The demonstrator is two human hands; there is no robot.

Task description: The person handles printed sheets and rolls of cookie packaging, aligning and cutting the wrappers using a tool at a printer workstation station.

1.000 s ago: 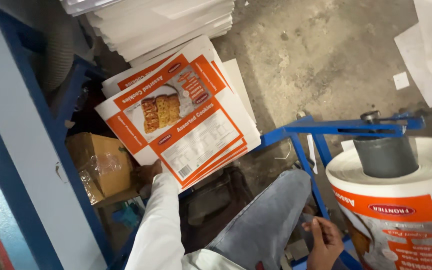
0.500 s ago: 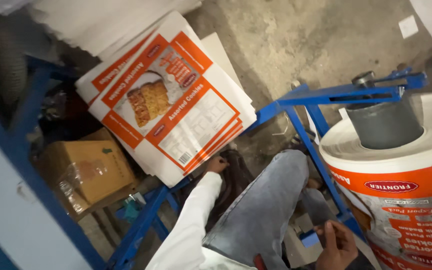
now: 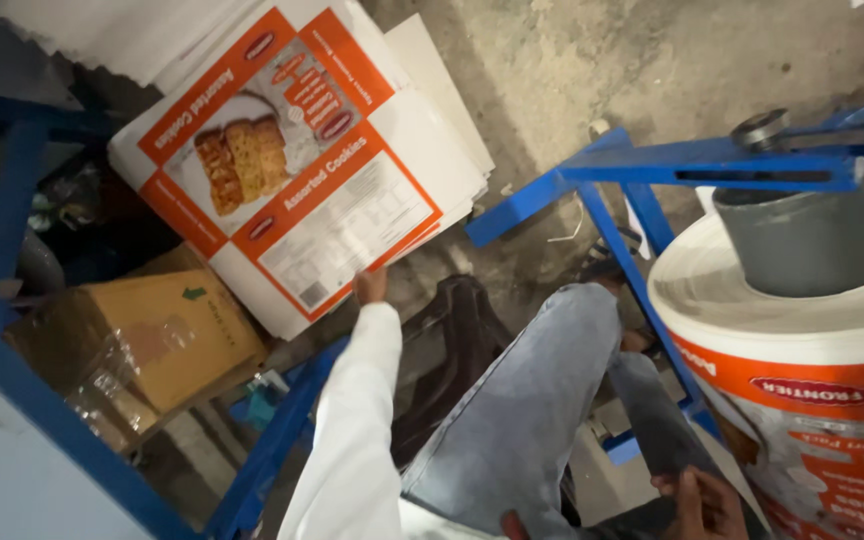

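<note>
**Hidden and cut off**

The left hand (image 3: 370, 287) is mostly tucked under the flat printed cartons (image 3: 297, 170), so its grip is unreadable. At five o'clock the right hand (image 3: 704, 505) and the film roll (image 3: 802, 400) run off the frame.

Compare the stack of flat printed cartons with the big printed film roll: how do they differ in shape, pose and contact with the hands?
The stack of flat printed cartons is flat, rectangular sheets lying tilted; the film roll is a wound cylinder standing upright on a grey core.
The left hand touches the stack's lower edge; the right hand sits just beside the roll, contact unclear.
Both are white with orange panels.
</note>
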